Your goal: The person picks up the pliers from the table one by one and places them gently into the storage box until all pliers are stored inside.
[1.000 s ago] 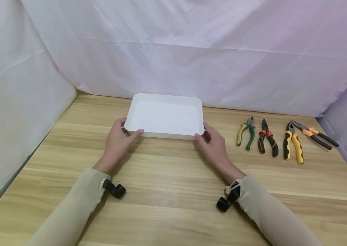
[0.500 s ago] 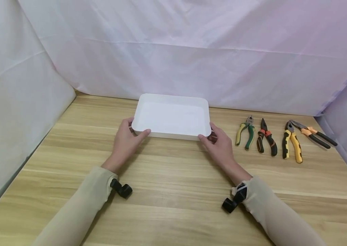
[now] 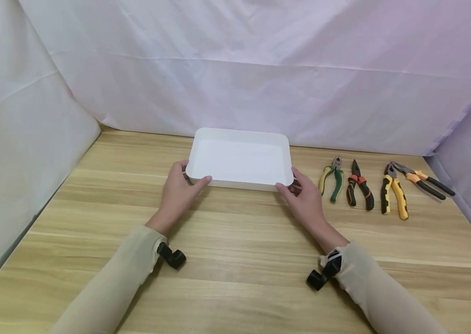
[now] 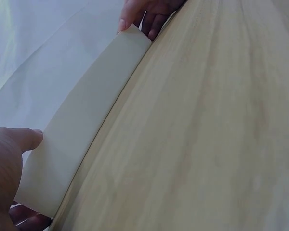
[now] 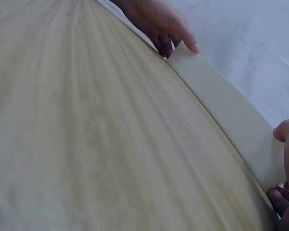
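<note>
A shallow white rectangular tray (image 3: 239, 160) with rounded corners sits toward the back of the wooden table. My left hand (image 3: 178, 192) grips its front left corner, thumb over the front rim and the other fingers around the side. At the front right corner my right hand (image 3: 305, 200) holds it the same way. In the left wrist view, the tray's front wall (image 4: 84, 118) stands low along the wood, with a hand at each end. The right wrist view shows that wall from the other side, and the fingers beneath the rim are partly hidden.
Right of the tray lie several pliers: green-and-yellow pliers (image 3: 337, 183), red-and-black long-nose pliers (image 3: 366, 192), yellow-and-black pliers (image 3: 401, 199) and orange-and-black pliers (image 3: 431, 183). White cloth (image 3: 235, 97) hangs behind the table (image 3: 235, 260) and along its sides.
Both hands have slid the tray to the right, closer to the green-and-yellow pliers. Their hold on its corners stays the same.
</note>
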A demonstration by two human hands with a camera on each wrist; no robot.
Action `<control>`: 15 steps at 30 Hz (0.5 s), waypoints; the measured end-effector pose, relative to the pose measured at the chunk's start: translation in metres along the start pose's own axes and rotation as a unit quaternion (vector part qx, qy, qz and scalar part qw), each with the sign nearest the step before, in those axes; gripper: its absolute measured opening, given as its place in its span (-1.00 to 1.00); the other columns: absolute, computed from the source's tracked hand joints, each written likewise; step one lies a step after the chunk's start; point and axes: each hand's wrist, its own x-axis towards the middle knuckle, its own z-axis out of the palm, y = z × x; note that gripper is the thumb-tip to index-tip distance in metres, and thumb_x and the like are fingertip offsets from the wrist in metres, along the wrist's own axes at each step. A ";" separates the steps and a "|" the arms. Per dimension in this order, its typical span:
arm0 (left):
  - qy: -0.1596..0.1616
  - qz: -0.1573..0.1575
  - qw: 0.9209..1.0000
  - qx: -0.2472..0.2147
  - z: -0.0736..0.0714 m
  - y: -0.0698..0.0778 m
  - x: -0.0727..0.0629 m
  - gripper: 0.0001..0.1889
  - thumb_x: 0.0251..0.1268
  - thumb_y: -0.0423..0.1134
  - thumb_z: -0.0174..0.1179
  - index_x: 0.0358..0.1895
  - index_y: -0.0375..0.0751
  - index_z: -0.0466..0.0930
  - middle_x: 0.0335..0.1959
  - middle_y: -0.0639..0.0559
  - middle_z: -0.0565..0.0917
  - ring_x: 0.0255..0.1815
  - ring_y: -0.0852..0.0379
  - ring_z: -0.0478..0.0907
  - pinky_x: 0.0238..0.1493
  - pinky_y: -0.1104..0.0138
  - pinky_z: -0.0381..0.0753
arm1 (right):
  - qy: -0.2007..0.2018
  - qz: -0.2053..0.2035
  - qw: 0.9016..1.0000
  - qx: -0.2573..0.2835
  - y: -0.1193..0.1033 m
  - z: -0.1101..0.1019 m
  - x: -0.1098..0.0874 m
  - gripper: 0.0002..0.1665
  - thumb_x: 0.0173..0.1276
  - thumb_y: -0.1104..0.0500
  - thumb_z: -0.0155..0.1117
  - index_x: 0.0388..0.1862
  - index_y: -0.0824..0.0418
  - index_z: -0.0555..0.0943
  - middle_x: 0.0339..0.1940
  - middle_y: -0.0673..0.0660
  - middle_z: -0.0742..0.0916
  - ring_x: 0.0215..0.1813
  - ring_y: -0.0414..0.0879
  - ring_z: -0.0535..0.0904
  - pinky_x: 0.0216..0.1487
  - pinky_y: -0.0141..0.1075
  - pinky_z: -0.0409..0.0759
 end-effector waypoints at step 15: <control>-0.007 0.011 1.000 0.004 0.013 0.009 0.000 -0.13 0.20 0.12 0.40 0.43 -0.26 0.22 0.23 -0.14 0.49 0.03 -0.02 0.47 -0.10 0.25 0.47 | 0.000 0.024 1.000 -0.011 0.007 -0.016 -0.004 -0.18 0.43 -0.03 0.34 0.55 0.22 0.32 0.30 0.32 0.63 0.19 0.15 0.69 0.13 -0.05 0.68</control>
